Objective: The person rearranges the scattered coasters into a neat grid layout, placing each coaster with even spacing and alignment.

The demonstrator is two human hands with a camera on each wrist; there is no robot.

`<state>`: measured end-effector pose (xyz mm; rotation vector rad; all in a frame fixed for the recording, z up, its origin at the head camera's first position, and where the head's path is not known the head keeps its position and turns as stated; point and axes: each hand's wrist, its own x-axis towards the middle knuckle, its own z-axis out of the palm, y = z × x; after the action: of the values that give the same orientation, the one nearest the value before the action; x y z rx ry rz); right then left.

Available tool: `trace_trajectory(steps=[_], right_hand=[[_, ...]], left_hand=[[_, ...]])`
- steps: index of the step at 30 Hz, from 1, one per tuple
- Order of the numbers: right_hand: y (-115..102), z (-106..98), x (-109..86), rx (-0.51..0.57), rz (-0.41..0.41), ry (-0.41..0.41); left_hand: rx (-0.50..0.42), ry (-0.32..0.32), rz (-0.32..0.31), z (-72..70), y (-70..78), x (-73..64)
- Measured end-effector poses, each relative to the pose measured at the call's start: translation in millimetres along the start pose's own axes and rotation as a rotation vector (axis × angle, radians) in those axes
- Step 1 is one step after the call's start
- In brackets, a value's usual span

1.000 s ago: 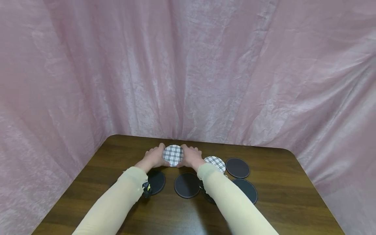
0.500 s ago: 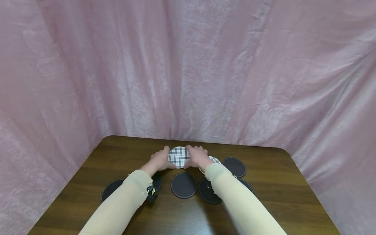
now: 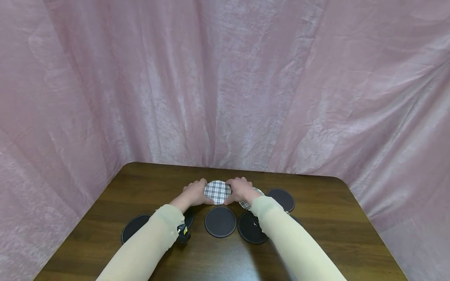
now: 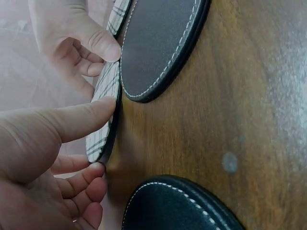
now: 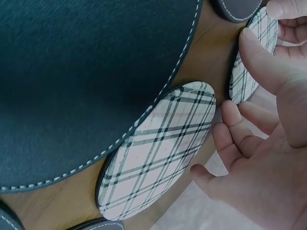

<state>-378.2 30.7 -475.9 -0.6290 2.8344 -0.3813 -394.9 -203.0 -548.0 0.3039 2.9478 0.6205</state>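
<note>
A round coaster with a white-and-black plaid top (image 3: 218, 192) lies between both hands at the far side of the table. My left hand (image 3: 194, 194) holds its left edge, the thumb (image 4: 91, 117) over the plaid and the fingers curled at the rim. On the opposite edge, my right hand (image 3: 241, 190) grips it the same way, thumb (image 5: 259, 60) on top. The coaster's near rim comes right up to a dark, white-stitched coaster (image 3: 220, 221). Beside the right hand is a second plaid coaster (image 5: 160, 148), partly hidden by that wrist in the head view.
More dark coasters lie on the brown wooden table (image 3: 316, 242): one right of centre (image 3: 252, 228), one farther right (image 3: 280, 199), and one at the left (image 3: 134, 227) partly under the sleeve. Other coasters are partly hidden by the arms. A pink curtain (image 3: 225, 86) hangs behind the table.
Both hands have shifted the plaid coaster rightward and then closer to the body, bringing it above the middle dark coaster. The head view has swung slightly.
</note>
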Motion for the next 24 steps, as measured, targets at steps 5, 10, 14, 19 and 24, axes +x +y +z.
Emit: trace_trajectory(steps=[5, 10, 14, 19, 24], right_hand=[[2, -3, -3.1, 0.011, -0.012, -0.032], [6, -4, -4.1, 0.029, -0.03, -0.049], [9, -5, -5.3, 0.065, -0.039, -0.054], [10, -6, -8.0, 0.092, -0.042, -0.059], [11, -6, -9.0, 0.097, -0.047, -0.055]], left_hand=[[0.023, -0.023, -0.01, 1.4, -0.1, 1.3], [0.02, -0.028, -0.006, 2.2, -0.9, 0.8], [-0.005, -0.041, -0.01, -10.7, 14.6, -14.1], [0.005, -0.053, -0.012, -29.8, 37.3, -37.1], [0.006, -0.055, -0.007, -32.2, 40.9, -41.3]])
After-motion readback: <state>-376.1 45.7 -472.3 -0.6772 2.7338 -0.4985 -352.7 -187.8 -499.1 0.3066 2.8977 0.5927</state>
